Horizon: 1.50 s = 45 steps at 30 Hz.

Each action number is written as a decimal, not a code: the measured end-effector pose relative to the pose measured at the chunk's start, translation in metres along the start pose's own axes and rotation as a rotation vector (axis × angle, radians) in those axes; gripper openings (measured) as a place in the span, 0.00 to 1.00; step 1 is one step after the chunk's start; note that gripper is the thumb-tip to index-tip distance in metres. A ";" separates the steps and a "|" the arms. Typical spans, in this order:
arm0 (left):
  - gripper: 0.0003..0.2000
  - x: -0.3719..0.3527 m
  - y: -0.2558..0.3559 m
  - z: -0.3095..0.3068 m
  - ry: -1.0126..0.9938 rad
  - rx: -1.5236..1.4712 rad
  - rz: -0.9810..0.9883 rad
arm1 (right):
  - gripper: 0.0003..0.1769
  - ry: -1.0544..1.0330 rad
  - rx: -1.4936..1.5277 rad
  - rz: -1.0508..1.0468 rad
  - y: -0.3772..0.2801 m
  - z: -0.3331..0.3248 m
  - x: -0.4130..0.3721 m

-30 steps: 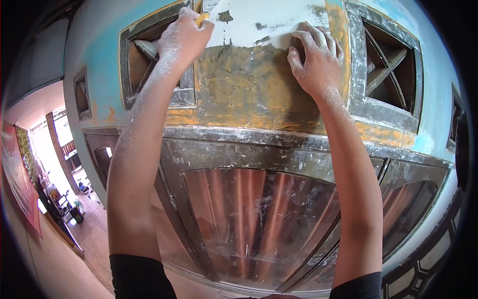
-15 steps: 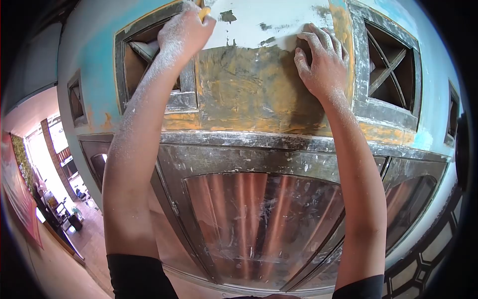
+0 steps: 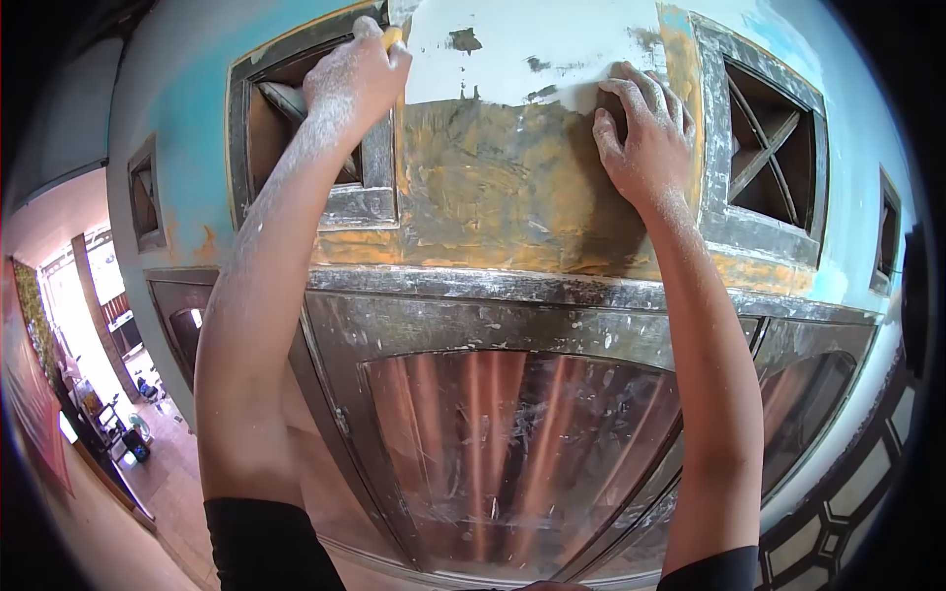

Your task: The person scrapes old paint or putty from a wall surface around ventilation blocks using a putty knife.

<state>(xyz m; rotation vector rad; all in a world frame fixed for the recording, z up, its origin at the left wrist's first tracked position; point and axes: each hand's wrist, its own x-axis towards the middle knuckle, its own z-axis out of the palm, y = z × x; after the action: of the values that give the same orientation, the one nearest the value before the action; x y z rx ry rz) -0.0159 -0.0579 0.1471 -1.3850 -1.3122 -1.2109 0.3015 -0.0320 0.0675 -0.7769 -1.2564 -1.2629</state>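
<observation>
Dusted with white powder, my left hand (image 3: 357,79) is closed round a yellow-handled tool (image 3: 392,37) at the upper left, beside the frame of the left vent opening (image 3: 377,182). The tool's working end is mostly hidden by the hand. My right hand (image 3: 648,133), also dusty, rests against the wall at the upper right with its fingers spread and bent, holding nothing. Between the hands the wall panel (image 3: 483,187) is white above, with dark scraped spots, and brown and ochre below.
A right vent opening (image 3: 764,148) has crossed bars. Below runs a worn ledge (image 3: 473,286) over wooden doors with glass (image 3: 522,443) and reddish curtains behind. A room with several items on its floor (image 3: 172,463) shows at the far left. A dark lattice (image 3: 833,532) stands lower right.
My left hand has moved slightly down and left with the yellow-handled tool. My right hand has shifted a little lower in view, and the whole view has tilted slightly.
</observation>
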 end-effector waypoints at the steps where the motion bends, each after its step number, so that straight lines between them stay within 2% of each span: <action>1: 0.26 -0.002 -0.001 0.002 -0.017 -0.023 0.008 | 0.20 0.000 -0.010 0.004 -0.001 -0.001 0.000; 5: 0.24 0.018 0.007 -0.016 0.098 0.033 0.057 | 0.20 -0.020 -0.012 -0.001 -0.001 0.000 0.001; 7: 0.28 0.024 0.026 -0.040 -0.111 0.042 -0.102 | 0.20 -0.014 -0.018 -0.008 -0.001 0.000 0.000; 11: 0.28 0.018 0.031 -0.036 -0.146 0.117 -0.081 | 0.20 -0.016 -0.036 0.002 -0.003 -0.002 -0.003; 16: 0.26 0.043 0.026 -0.041 -0.134 0.140 -0.072 | 0.20 -0.029 -0.060 -0.002 -0.003 -0.001 -0.003; 18: 0.25 0.046 0.030 -0.039 -0.076 0.105 -0.059 | 0.23 -0.058 -0.063 0.007 -0.003 -0.002 -0.003; 24: 0.24 0.044 0.040 -0.050 -0.110 0.127 -0.014 | 0.29 -0.040 -0.014 -0.019 -0.005 -0.003 -0.006; 28: 0.24 0.077 0.044 -0.047 -0.084 0.102 -0.070 | 0.31 -0.100 -0.034 0.003 -0.009 -0.007 -0.006; 33: 0.24 0.134 0.040 -0.033 -0.006 0.100 -0.030 | 0.31 -0.157 0.010 -0.011 -0.009 -0.012 -0.008; 37: 0.25 0.143 0.060 -0.040 0.033 0.124 -0.054 | 0.31 -0.174 0.022 0.000 -0.009 -0.012 -0.010; 40: 0.26 0.135 0.082 -0.045 -0.048 0.113 -0.001 | 0.31 -0.173 0.021 0.000 -0.010 -0.013 -0.010; 42: 0.26 0.137 0.087 -0.037 0.048 0.081 0.055 | 0.31 -0.171 0.024 -0.012 -0.010 -0.014 -0.008; 45: 0.27 0.160 0.089 -0.034 0.015 0.053 0.004 | 0.31 -0.172 0.013 0.013 -0.010 -0.014 -0.008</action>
<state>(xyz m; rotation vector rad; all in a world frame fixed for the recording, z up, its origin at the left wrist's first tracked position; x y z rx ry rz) 0.0662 -0.0720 0.3133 -1.3382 -1.3214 -1.1737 0.2968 -0.0448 0.0552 -0.8979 -1.3934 -1.1956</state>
